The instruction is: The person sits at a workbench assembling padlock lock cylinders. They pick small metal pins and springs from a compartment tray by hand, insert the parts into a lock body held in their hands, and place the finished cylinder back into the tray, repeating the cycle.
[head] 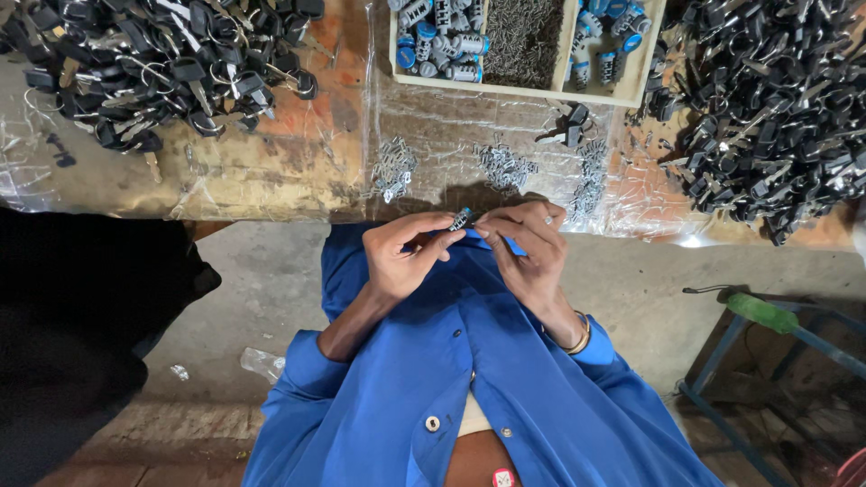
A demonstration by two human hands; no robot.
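Note:
My left hand pinches a small silver and blue lock cylinder between thumb and fingertips, just below the table's front edge. My right hand meets it from the right, fingertips closed against the cylinder's end; whether it holds a small part there is hidden. Both hands hover above my blue jacket. On the table right beyond them lie small heaps of silver metal pieces.
A wooden tray at the back holds blue-capped cylinders and dark pins. Large piles of black-headed keys lie at the left and more keys at the right. A blue metal stool frame stands at lower right.

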